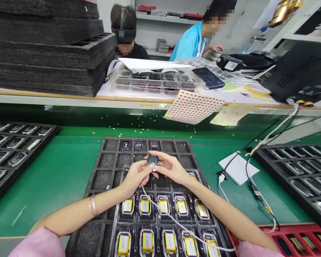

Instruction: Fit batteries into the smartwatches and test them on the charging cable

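Observation:
A smartwatch body (152,160) with a dark screen is held between my two hands above the trays. My left hand (136,175) grips its left side, the thumb lying across the lower edge. My right hand (173,168) has its fingers closed around the top and right side. From under my left hand a white cable (173,218) runs down to the lower right. Below lies a clear plastic tray (164,222) with several open watch cases showing yellow-edged batteries. Behind my hands, lit watch bodies (138,145) sit in the black foam tray (103,180).
Foam trays with watch frames stand at left (14,142) and right (305,167). A red tray (289,232) is at lower right. White paper (238,168) and cables lie nearby. The raised shelf carries stacked foam (42,50) and a phone (208,77); two people are beyond.

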Demonstrator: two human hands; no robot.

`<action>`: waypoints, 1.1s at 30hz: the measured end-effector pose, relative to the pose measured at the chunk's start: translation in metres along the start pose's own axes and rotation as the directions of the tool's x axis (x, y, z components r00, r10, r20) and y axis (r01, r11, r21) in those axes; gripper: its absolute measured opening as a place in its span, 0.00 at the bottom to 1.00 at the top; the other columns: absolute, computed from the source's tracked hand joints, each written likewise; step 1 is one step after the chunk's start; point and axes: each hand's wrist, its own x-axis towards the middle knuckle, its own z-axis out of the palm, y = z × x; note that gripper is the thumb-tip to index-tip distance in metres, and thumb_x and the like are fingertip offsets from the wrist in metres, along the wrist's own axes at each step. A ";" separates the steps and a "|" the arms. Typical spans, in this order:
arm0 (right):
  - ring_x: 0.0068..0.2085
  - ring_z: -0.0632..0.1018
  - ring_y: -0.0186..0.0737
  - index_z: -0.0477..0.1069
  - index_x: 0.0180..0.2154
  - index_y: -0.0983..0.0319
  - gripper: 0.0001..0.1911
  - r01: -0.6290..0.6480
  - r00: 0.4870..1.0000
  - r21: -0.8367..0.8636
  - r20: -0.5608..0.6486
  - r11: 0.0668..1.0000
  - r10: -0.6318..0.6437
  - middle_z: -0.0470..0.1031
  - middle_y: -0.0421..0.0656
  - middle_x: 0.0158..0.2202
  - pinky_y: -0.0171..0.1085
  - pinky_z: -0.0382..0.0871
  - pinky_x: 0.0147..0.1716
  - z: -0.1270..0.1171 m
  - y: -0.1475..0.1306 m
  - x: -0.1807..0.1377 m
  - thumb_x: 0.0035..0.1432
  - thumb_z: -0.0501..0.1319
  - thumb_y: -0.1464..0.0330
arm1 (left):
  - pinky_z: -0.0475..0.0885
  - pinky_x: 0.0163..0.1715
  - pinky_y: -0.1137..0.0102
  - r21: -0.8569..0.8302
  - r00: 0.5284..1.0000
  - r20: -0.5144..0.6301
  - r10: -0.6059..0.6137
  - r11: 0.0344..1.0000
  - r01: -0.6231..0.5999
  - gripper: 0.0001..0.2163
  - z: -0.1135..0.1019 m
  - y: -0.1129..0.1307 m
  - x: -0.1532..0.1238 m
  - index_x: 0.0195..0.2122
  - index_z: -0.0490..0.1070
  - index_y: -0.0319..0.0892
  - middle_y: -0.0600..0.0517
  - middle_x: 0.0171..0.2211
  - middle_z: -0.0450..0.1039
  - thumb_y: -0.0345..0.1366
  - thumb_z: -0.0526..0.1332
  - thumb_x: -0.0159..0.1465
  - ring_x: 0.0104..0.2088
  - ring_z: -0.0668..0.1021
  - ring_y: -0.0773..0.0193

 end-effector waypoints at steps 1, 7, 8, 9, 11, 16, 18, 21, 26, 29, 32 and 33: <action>0.53 0.71 0.46 0.64 0.57 0.57 0.24 0.032 0.999 -0.115 -0.005 0.993 -0.033 0.70 0.48 0.53 0.48 0.65 0.53 0.000 0.000 0.001 0.59 0.62 0.65 | 0.45 0.12 0.76 0.025 0.999 -0.034 0.009 1.000 -0.008 0.18 0.000 -0.001 0.001 0.35 0.67 0.36 0.61 0.14 0.59 0.49 0.61 0.59 0.11 0.53 0.77; 0.53 0.69 0.49 0.65 0.54 0.58 0.24 0.162 0.979 -0.575 -0.012 0.802 -0.206 0.68 0.49 0.52 0.50 0.63 0.54 0.002 0.003 -0.001 0.55 0.65 0.66 | 0.48 0.11 0.77 0.148 0.996 -0.086 -0.003 0.989 0.016 0.19 -0.006 -0.009 0.004 0.36 0.66 0.37 0.60 0.19 0.61 0.50 0.62 0.57 0.12 0.58 0.77; 0.53 0.69 0.49 0.65 0.53 0.58 0.23 0.164 0.977 -0.602 -0.008 0.782 -0.211 0.69 0.49 0.51 0.50 0.63 0.53 0.002 0.004 -0.002 0.56 0.64 0.68 | 0.51 0.13 0.77 0.169 0.997 -0.074 0.002 0.986 0.010 0.19 -0.007 -0.012 0.004 0.37 0.67 0.37 0.59 0.21 0.63 0.49 0.63 0.56 0.14 0.60 0.77; 0.52 0.69 0.49 0.66 0.52 0.59 0.22 0.165 0.977 -0.623 -0.003 0.765 -0.213 0.69 0.49 0.50 0.50 0.64 0.52 0.002 0.005 -0.002 0.55 0.63 0.70 | 0.56 0.15 0.77 0.194 0.998 -0.064 0.016 0.981 -0.004 0.19 -0.008 -0.014 0.004 0.38 0.67 0.36 0.57 0.23 0.66 0.47 0.65 0.55 0.17 0.63 0.75; 0.52 0.69 0.49 0.65 0.51 0.59 0.23 0.164 0.979 -0.653 0.013 0.740 -0.205 0.69 0.49 0.49 0.50 0.64 0.52 0.001 0.006 -0.003 0.53 0.63 0.72 | 0.63 0.23 0.75 0.252 0.998 -0.044 0.053 0.967 -0.040 0.18 -0.010 -0.019 0.005 0.40 0.68 0.36 0.51 0.31 0.71 0.43 0.67 0.55 0.25 0.70 0.71; 0.51 0.69 0.51 0.63 0.55 0.61 0.27 0.136 0.988 -0.693 0.041 0.708 -0.149 0.68 0.51 0.49 0.51 0.65 0.50 0.000 0.004 -0.009 0.53 0.64 0.70 | 0.66 0.30 0.72 0.297 0.999 0.015 0.040 0.954 -0.043 0.17 -0.012 -0.022 0.004 0.40 0.69 0.36 0.49 0.34 0.72 0.42 0.67 0.54 0.33 0.73 0.64; 0.49 0.71 0.50 0.65 0.52 0.61 0.23 0.137 0.989 -0.666 0.046 0.733 -0.144 0.69 0.50 0.47 0.49 0.67 0.48 0.001 0.000 -0.012 0.54 0.64 0.70 | 0.67 0.30 0.72 0.286 0.999 0.037 0.011 0.958 -0.021 0.18 -0.012 -0.020 0.003 0.39 0.69 0.37 0.51 0.31 0.72 0.42 0.68 0.52 0.32 0.73 0.64; 0.47 0.72 0.47 0.66 0.49 0.60 0.19 0.108 0.991 -0.610 -0.001 0.785 -0.137 0.70 0.48 0.46 0.47 0.68 0.47 -0.007 -0.007 -0.018 0.55 0.64 0.67 | 0.68 0.31 0.71 0.281 0.997 0.063 -0.043 0.959 0.023 0.18 -0.010 -0.016 0.001 0.38 0.69 0.37 0.52 0.31 0.72 0.44 0.68 0.52 0.31 0.74 0.64; 0.46 0.73 0.46 0.67 0.50 0.59 0.22 -0.049 0.940 -0.633 -0.290 0.772 -0.178 0.70 0.46 0.46 0.44 0.70 0.45 -0.068 -0.005 -0.040 0.55 0.64 0.59 | 0.69 0.36 0.68 0.250 0.996 0.075 -0.041 0.968 0.021 0.15 -0.009 -0.013 -0.001 0.35 0.67 0.38 0.51 0.30 0.73 0.45 0.64 0.56 0.33 0.75 0.63; 0.43 0.73 0.51 0.70 0.47 0.64 0.25 -0.260 0.865 -0.773 -0.453 0.579 -0.216 0.71 0.50 0.41 0.45 0.72 0.38 -0.121 0.012 -0.064 0.52 0.63 0.54 | 0.67 0.27 0.73 0.298 0.996 0.079 -0.041 0.954 0.016 0.13 -0.008 -0.013 -0.002 0.33 0.66 0.39 0.53 0.27 0.72 0.45 0.63 0.58 0.25 0.72 0.69; 0.40 0.73 0.56 0.73 0.42 0.68 0.26 -0.421 0.865 -0.830 -0.489 0.365 -0.113 0.72 0.54 0.37 0.51 0.70 0.39 -0.160 0.036 -0.092 0.51 0.60 0.51 | 0.56 0.15 0.77 0.357 0.996 0.060 -0.069 0.933 0.043 0.13 -0.008 -0.009 -0.005 0.34 0.65 0.39 0.53 0.26 0.73 0.45 0.61 0.59 0.16 0.62 0.75; 0.39 0.74 0.56 0.73 0.40 0.68 0.26 -0.440 0.869 -0.834 -0.488 0.334 -0.075 0.72 0.54 0.35 0.52 0.69 0.40 -0.168 0.043 -0.101 0.51 0.60 0.51 | 0.54 0.14 0.77 0.372 0.996 0.046 -0.071 0.927 0.049 0.14 -0.008 -0.006 -0.007 0.35 0.64 0.39 0.53 0.27 0.74 0.45 0.60 0.60 0.15 0.61 0.76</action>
